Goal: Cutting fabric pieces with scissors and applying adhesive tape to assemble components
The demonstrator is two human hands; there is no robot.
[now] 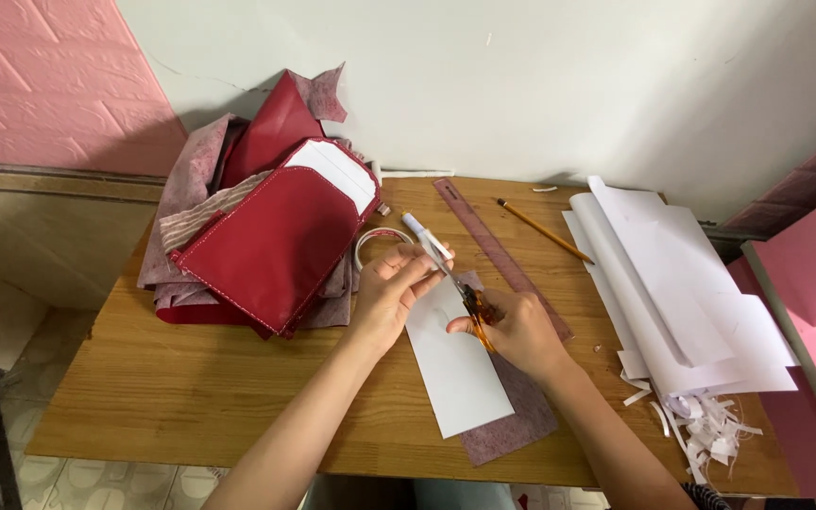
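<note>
My right hand grips small scissors with amber handles, the blades pointing up-left toward a small white piece held in my left hand. My left hand pinches that piece between thumb and fingers just above a white paper strip. The strip lies on a mauve fabric piece on the wooden table. A white glue stick or marker lies just beyond my left fingers, beside a roll of tape.
A red leather pouch rests on a pile of mauve fabric at the back left. A translucent ruler and a pencil lie at the back. White sheets and paper scraps fill the right side.
</note>
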